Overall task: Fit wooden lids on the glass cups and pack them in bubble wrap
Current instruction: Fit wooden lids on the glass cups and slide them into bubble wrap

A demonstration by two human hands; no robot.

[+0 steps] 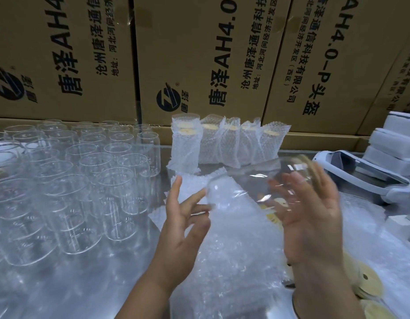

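Fingers (pixel 175 192) of your left hand (pixel 181 226) are spread and straight, tips against the base of a glass cup (pixel 240 187). Your right hand (pixel 314 215), also straight-fingered, supports its mouth end, where a blurred wooden lid (pixel 307 158) seems seated. The cup lies sideways between both hands, above the bubble wrap (pixel 234 261) on the bench (pixel 72 284). Lidding looks done; wrapping probably follows, and needs one hand freed.
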